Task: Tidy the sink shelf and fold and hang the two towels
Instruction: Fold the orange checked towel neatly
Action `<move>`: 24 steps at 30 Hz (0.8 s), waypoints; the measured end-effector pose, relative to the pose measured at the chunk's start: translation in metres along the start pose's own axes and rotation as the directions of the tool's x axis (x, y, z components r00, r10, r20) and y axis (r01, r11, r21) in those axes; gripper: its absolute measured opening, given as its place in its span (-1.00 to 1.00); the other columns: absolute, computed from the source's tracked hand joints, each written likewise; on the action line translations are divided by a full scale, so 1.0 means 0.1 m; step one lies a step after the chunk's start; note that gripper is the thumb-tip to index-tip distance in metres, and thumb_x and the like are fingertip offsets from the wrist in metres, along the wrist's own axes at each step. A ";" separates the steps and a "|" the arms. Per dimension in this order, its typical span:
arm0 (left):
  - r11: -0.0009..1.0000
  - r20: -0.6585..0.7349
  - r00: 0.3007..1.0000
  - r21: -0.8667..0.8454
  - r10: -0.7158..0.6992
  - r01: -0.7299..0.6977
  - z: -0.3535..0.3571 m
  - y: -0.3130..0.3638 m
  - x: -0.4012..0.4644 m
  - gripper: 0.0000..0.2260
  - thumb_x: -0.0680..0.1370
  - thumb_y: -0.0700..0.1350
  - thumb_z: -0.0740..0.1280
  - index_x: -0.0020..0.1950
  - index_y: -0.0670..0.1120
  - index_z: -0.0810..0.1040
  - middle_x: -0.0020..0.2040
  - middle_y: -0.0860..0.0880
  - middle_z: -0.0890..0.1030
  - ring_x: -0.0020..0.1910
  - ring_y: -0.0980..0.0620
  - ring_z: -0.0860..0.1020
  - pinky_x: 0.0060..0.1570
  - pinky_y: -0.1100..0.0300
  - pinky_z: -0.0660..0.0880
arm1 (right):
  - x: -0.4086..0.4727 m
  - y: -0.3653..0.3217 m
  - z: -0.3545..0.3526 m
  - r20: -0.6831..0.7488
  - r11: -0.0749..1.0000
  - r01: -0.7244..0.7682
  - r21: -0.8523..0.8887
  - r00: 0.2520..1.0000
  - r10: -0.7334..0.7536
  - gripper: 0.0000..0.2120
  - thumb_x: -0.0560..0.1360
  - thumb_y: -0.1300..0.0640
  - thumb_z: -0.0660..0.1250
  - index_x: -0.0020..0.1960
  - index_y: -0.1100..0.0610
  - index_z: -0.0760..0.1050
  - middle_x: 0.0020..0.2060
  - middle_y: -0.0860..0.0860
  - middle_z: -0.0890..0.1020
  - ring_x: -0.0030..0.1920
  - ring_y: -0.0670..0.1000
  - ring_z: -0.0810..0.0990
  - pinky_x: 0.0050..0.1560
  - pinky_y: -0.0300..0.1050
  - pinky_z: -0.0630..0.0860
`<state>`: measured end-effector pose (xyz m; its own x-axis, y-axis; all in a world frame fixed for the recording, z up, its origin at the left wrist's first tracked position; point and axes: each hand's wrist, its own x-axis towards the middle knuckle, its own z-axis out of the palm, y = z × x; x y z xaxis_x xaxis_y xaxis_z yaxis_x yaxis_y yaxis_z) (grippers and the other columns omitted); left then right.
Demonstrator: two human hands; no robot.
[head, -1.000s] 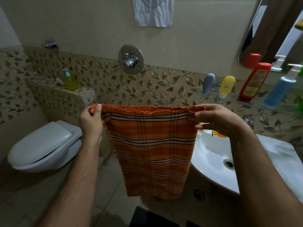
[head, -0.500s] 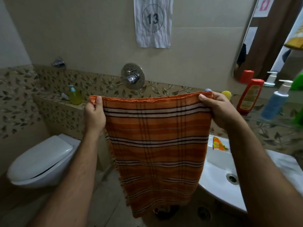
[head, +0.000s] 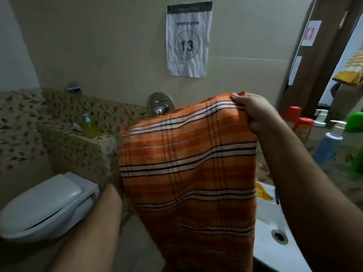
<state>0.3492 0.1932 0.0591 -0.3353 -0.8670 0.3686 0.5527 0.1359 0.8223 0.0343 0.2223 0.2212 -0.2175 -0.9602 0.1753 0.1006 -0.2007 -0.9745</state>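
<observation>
At far left a white toilet (head: 45, 203) with its lid down sits below a leaf-patterned tiled ledge (head: 59, 124), on which stands a yellow pump bottle (head: 89, 126). The left forearm rises from the lower left and passes behind the cloth; the left hand is hidden by it, so whether its fingers are apart or closed cannot be told. The orange towel (head: 188, 173) occupies the centre, held up in the air in front of the wall tap (head: 160, 107) and beside the sink. It is a woven orange cloth crossed by white bands edged in black, with thin dark lines running the other way. Its long axis hangs top to bottom; the upper edge slopes, low at the left and high at the right. The right hand (head: 253, 112) has its fingers clamped on the upper right corner. On the wall above is a paper sign (head: 188, 39) reading "WORKSTATION 13". At lower right is the white sink (head: 275, 250); above it stand a red bottle (head: 302, 128) and a blue pump bottle (head: 328, 144).
</observation>
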 end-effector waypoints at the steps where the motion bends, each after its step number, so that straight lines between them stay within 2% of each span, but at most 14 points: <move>1: 0.966 0.136 0.990 -0.258 0.040 -0.004 -0.20 -0.30 -0.09 -0.43 0.67 0.04 0.13 0.40 -0.47 0.25 0.28 -0.52 0.39 0.28 0.11 0.53 0.34 0.23 0.30 | 0.08 0.07 0.01 -0.020 0.999 -0.040 -0.013 0.999 0.040 -0.87 0.56 0.29 0.32 -0.17 0.20 0.48 -0.38 0.08 0.61 -0.47 -0.05 0.61 -0.37 -0.17 0.60; 2: 0.904 0.241 0.970 -0.413 -0.011 0.113 -0.44 -0.60 -0.10 -0.30 0.65 0.22 -0.03 0.53 -0.34 0.07 0.49 -0.43 0.17 0.51 -0.07 0.25 0.50 0.05 0.01 | 0.15 0.14 0.01 -0.037 0.997 -0.079 -0.026 0.996 0.078 -0.88 0.56 0.29 0.32 -0.17 0.20 0.48 -0.34 0.09 0.59 -0.47 -0.04 0.61 -0.37 -0.16 0.60; 3: 0.875 0.284 0.956 -0.444 -0.069 0.195 -0.59 -0.85 -0.12 -0.13 0.54 0.42 -0.11 0.57 -0.25 0.01 0.56 -0.32 0.06 0.57 -0.17 0.05 0.51 -0.05 -0.22 | 0.18 0.21 0.00 -0.049 0.993 -0.114 -0.033 0.992 0.112 -0.89 0.56 0.30 0.31 -0.15 0.21 0.48 -0.32 0.10 0.59 -0.47 -0.04 0.61 -0.38 -0.15 0.60; 4: 0.904 0.234 0.960 -0.358 -0.154 0.233 -0.37 -0.95 -0.25 -0.01 0.43 0.53 -0.06 0.58 -0.19 0.03 0.57 -0.27 0.06 0.56 -0.21 0.01 0.50 -0.12 -0.26 | 0.20 0.27 -0.03 -0.061 0.989 -0.144 -0.032 0.988 0.142 -0.90 0.56 0.31 0.30 -0.14 0.22 0.48 -0.30 0.11 0.58 -0.48 -0.03 0.61 -0.40 -0.16 0.61; 5: 0.903 0.198 0.944 -0.292 -0.265 0.314 -0.14 -0.95 -0.37 0.01 0.38 0.55 0.07 0.57 -0.17 0.14 0.55 -0.26 0.15 0.54 -0.24 0.10 0.51 -0.19 -0.14 | 0.22 0.33 -0.06 -0.078 0.985 -0.167 -0.033 0.983 0.164 -0.90 0.57 0.31 0.29 -0.13 0.23 0.48 -0.29 0.11 0.58 -0.49 -0.04 0.62 -0.42 -0.17 0.60; 7: 0.890 0.024 0.912 -0.212 -0.409 0.405 0.01 -0.84 -0.38 -0.15 0.29 0.36 0.47 0.38 -0.18 0.49 0.34 -0.27 0.50 0.33 -0.23 0.48 0.29 -0.19 0.43 | 0.22 0.37 -0.16 -0.117 0.980 -0.198 -0.036 0.974 0.192 -0.92 0.57 0.31 0.29 -0.10 0.23 0.48 -0.27 0.11 0.59 -0.50 -0.05 0.62 -0.43 -0.17 0.61; 9: 0.950 -0.229 0.923 -0.020 -0.308 0.312 0.01 -0.77 -0.23 -0.33 0.19 0.16 0.61 0.17 -0.20 0.62 0.04 -0.17 0.69 0.11 -0.19 0.64 -0.09 0.01 0.64 | 0.19 0.34 -0.28 -0.127 0.976 -0.212 -0.038 0.970 0.206 -0.96 0.57 0.30 0.30 -0.07 0.23 0.49 -0.26 0.11 0.60 -0.47 -0.03 0.63 -0.40 -0.15 0.62; 11: 0.955 -0.354 0.922 0.183 -0.157 0.233 0.11 -0.61 -0.09 -0.55 0.34 0.09 0.49 0.11 -0.15 0.62 -0.04 -0.07 0.72 0.14 -0.19 0.61 -0.03 0.05 0.63 | 0.12 0.24 -0.43 -0.098 0.970 -0.224 -0.093 0.972 0.215 -0.95 0.57 0.27 0.30 -0.07 0.24 0.49 -0.23 0.14 0.61 -0.40 0.01 0.64 -0.37 -0.12 0.63; 14: 0.939 -0.372 0.928 0.315 -0.011 0.138 0.25 -0.32 0.03 -0.70 0.41 0.09 0.44 0.00 -0.08 0.65 -0.08 0.00 0.72 0.09 -0.10 0.63 0.07 0.06 0.59 | 0.02 0.02 -0.71 -0.009 0.952 -0.203 -0.230 0.978 0.207 -0.93 0.60 0.23 0.28 0.00 0.25 0.48 -0.22 0.15 0.60 -0.37 0.01 0.65 -0.42 -0.16 0.62; 16: 0.939 -0.312 0.950 0.325 -0.002 0.109 0.37 -0.09 0.07 -0.67 0.36 0.11 0.51 -0.02 -0.08 0.67 -0.07 -0.01 0.72 0.03 -0.06 0.65 -0.01 0.12 0.63 | 0.03 -0.13 -0.89 0.070 0.951 -0.181 -0.252 0.976 0.205 -0.83 0.60 0.22 0.26 0.16 0.27 0.48 -0.17 0.15 0.61 -0.38 -0.01 0.68 -0.41 -0.19 0.60; 18: 0.939 -0.217 0.975 0.323 -0.045 0.115 0.53 0.12 0.15 -0.49 0.15 0.22 0.62 -0.06 -0.07 0.72 -0.06 -0.08 0.72 -0.04 -0.03 0.68 -0.14 0.15 0.64 | 0.12 -0.27 -0.99 0.119 0.960 -0.129 -0.247 0.980 0.162 -0.75 0.61 0.21 0.25 0.26 0.24 0.48 -0.13 0.15 0.63 -0.36 -0.03 0.69 -0.38 -0.20 0.61; 20: 0.955 -0.147 0.988 0.286 -0.042 0.083 0.75 0.34 0.28 -0.59 0.19 0.14 0.61 -0.09 -0.08 0.73 -0.08 -0.12 0.72 -0.10 -0.03 0.69 -0.22 0.12 0.64 | 0.30 -0.48 -1.04 0.147 0.986 -0.049 -0.160 0.986 0.073 -0.73 0.62 0.19 0.21 0.30 0.23 0.44 -0.18 0.13 0.67 -0.33 -0.04 0.69 -0.35 -0.18 0.62; 22: 0.971 -0.167 0.986 0.235 -0.011 0.050 0.97 0.54 0.51 -0.75 0.36 0.03 0.45 -0.10 -0.10 0.73 -0.12 -0.10 0.72 -0.14 -0.02 0.70 -0.25 0.11 0.63 | 0.47 -0.62 -1.11 0.225 1.000 0.020 -0.015 0.974 -0.016 -0.59 0.61 0.02 0.25 0.34 0.27 0.40 -0.09 0.12 0.71 -0.14 0.02 0.71 -0.15 -0.08 0.66; 24: 0.972 -0.228 0.974 0.225 -0.012 0.064 1.13 0.65 0.74 -0.78 0.51 -0.04 0.33 -0.02 -0.16 0.67 -0.13 -0.09 0.72 -0.16 -0.02 0.70 -0.25 0.10 0.63 | 0.57 -0.41 -1.28 0.373 0.999 0.006 0.039 0.927 -0.020 -0.19 0.35 -0.30 0.44 0.39 0.22 0.43 0.19 0.17 0.63 0.17 0.15 0.63 0.14 0.10 0.60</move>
<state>0.2740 0.1921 0.1888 -0.1586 -0.9550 0.2504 0.3445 0.1842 0.9206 -0.1067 0.2008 0.2530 0.1587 -0.9591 0.2344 0.1370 -0.2137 -0.9672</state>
